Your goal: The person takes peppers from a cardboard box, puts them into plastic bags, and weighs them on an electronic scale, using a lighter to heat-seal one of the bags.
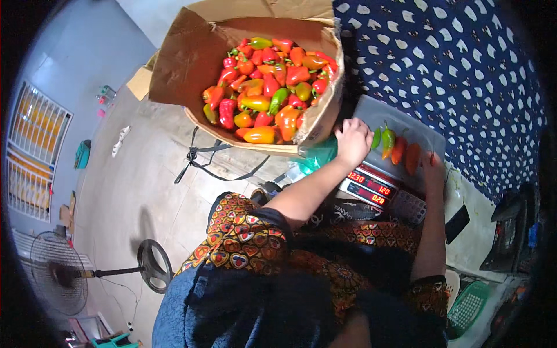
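An electronic weighing scale (370, 187) with lit red digits stands before me, its grey tray (383, 108) on top. Towards the tray's right half lie a small green pepper (377, 138), a green pepper turning orange (388, 141) and two orange-red peppers (412, 159), side by side. My left hand (354, 139) rests at the tray's left edge, fingers bent; whether anything is under them is hidden. My right hand (433, 167) is at the tray's right edge, with a bit of red at its fingertips; its grip is unclear. A cardboard box (322, 124) full of red, orange and green peppers (270, 85) stands left of the scale.
Blue patterned cloth (435, 56) spreads beyond the scale. A green plastic bag (320, 156) lies between box and scale, and black strapping (209, 152) near the box. A dark phone-like slab (457, 224) is at right. On the left stand a fan (58, 274) and its round base (154, 266).
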Demonstrator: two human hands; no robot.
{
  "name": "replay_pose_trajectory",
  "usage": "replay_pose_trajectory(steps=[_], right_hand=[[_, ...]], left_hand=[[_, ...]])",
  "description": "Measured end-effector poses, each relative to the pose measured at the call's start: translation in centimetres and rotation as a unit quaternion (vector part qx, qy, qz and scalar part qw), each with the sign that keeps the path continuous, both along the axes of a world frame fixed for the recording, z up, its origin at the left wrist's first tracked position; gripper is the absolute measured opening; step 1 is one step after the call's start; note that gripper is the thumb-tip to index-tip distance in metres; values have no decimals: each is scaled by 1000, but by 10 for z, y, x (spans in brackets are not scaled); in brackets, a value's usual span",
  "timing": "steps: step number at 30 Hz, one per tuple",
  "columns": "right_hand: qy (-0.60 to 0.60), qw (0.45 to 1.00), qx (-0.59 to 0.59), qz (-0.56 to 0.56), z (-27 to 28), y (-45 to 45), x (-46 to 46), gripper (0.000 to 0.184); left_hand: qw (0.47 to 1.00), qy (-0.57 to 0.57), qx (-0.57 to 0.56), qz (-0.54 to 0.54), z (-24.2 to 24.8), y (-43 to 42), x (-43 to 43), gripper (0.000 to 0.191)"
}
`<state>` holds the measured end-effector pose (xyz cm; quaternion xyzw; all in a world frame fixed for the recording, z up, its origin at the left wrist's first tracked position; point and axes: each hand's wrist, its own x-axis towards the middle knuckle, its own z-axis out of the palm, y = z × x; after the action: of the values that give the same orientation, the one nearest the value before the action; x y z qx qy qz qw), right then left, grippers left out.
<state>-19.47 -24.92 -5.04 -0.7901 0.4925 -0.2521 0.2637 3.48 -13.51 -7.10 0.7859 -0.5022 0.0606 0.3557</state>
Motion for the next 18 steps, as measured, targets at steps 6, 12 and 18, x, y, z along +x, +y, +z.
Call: replay_pose_trajectory(steps=[6,12,18], right_hand=[[-91,995,-32,24,-24,-12,-5,41],[-45,999,3,-23,-6,2,-3,32],[-92,996,-13,12,-15,0,-6,43]], left_hand=[[989,10,-116,-96,15,22,-17,32],[918,-120,-205,-318,132,116,19,27],[986,25,-165,-26,147,143,182,34]])
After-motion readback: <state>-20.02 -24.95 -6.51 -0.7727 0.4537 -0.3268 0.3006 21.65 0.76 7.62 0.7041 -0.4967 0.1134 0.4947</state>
